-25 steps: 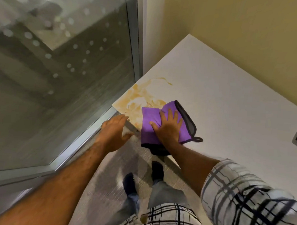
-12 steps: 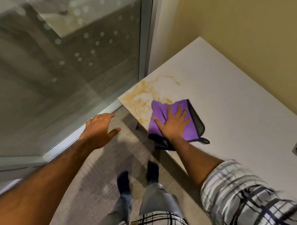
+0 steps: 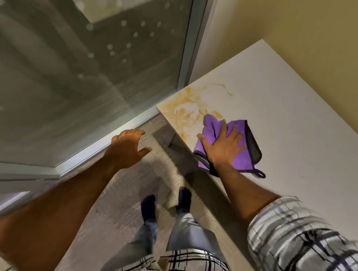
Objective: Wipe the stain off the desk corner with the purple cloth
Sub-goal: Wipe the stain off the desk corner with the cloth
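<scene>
A yellow-brown stain (image 3: 190,107) spreads over the near left corner of the white desk (image 3: 276,102). The purple cloth (image 3: 212,128), edged in black with a small loop, lies folded on the desk at the stain's right edge and hangs a little over the front edge. My right hand (image 3: 224,147) presses flat on the cloth, fingers spread. My left hand (image 3: 126,147) hovers in the air left of the desk, above the floor, fingers apart and holding nothing.
A glass wall with a metal frame (image 3: 185,54) runs along the left, meeting the desk corner. A yellow wall (image 3: 309,38) backs the desk. My feet (image 3: 149,207) stand on grey floor below the desk's front edge.
My left hand has left the desk's corner edge and moved left into the air. My right hand has stayed on the cloth, which has bunched slightly at the stain's edge.
</scene>
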Available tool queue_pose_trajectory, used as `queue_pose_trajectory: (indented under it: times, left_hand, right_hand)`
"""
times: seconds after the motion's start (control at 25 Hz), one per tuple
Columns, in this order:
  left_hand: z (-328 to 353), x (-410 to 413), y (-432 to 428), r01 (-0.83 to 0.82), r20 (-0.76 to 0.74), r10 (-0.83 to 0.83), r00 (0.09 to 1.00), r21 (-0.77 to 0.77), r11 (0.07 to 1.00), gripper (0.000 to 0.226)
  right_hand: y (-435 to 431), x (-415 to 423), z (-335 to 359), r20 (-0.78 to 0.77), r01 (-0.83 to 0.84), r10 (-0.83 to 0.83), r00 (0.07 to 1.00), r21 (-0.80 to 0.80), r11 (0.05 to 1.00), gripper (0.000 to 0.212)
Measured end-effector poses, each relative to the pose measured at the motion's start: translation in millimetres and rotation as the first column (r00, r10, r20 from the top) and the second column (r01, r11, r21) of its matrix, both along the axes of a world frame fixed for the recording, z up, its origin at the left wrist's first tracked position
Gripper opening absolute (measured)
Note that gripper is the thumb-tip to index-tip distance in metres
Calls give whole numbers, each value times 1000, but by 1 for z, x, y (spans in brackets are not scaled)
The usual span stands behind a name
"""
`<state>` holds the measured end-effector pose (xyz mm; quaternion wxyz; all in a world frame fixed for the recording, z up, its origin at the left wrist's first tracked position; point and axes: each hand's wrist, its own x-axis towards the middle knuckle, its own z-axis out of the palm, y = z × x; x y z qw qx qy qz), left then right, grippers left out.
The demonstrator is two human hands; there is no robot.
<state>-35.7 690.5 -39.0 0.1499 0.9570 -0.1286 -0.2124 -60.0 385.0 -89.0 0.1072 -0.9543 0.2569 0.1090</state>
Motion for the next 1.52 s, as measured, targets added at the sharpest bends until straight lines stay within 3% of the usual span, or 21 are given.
queue_pose_trajectory:
  times: [0.12, 0.2, 0.32, 0.56, 0.64, 0.72, 0.84, 0.92, 1.04, 1.12, 1.2, 1.36, 1.44, 1.52]
  left_hand:
    - [-3, -2, 3, 14, -3, -14, 1000, 5, 1000, 70]
    - [-2, -4, 6, 45, 30, -45, 999, -9, 999, 69]
    - [1, 1, 17, 47, 103, -45, 994, -21, 999, 67]
    - [-7, 6, 43, -79, 81, 80, 994, -9, 997, 71]
    - [-11, 1, 46, -63, 89, 60, 994, 31, 997, 76]
    - [-14, -2, 46, -55, 87, 49, 995, 72, 996, 80]
    - [-16, -6, 49, -43, 100, 31, 994, 120, 992, 84]
    - [-17, -8, 55, -56, 109, 43, 993, 118, 991, 84]
    - [-24, -10, 66, -105, 83, 96, 992, 104, 989, 83]
    - [-32, -13, 72, -124, 46, 120, 992, 101, 987, 83]
    - [-41, -18, 76, -146, 14, 145, 989, 89, 985, 83]
    - [-47, -24, 75, -169, -53, 172, 984, 53, 984, 85]
    - [-45, -23, 75, -190, -71, 191, 979, 23, 981, 85]
    - [-44, -20, 79, -204, -72, 204, 976, 3, 979, 85]
  right_hand:
    - [17, -35, -10, -29, -442, 441, 897, -67, 895, 99]
    - [3, -68, -14, -9, -528, 530, 848, -98, 844, 87]
    - [-23, -88, -9, 30, -420, 424, 905, -84, 904, 78]
    - [32, -16, -8, 21, -24, 24, 999, -22, 999, 95]
    - [54, -3, -11, -46, -157, 154, 987, -69, 985, 97]
    - [59, -14, -13, -91, -387, 376, 922, -165, 907, 93]
    - [28, -51, -9, -44, -584, 584, 810, -152, 798, 80]
    - [4, -66, -3, -38, -555, 556, 830, -140, 820, 72]
    - [16, -45, -4, 7, -259, 261, 965, -95, 961, 77]
    - [49, -13, -7, 45, -159, 163, 986, -77, 984, 83]
    - [74, 11, -14, -7, -256, 256, 967, -109, 961, 82]
    - [57, -10, -21, -15, -554, 558, 829, -144, 820, 82]
    - [34, -35, -14, 25, -538, 547, 837, -146, 830, 75]
    - [27, -37, -9, 69, -329, 336, 939, -96, 939, 70]
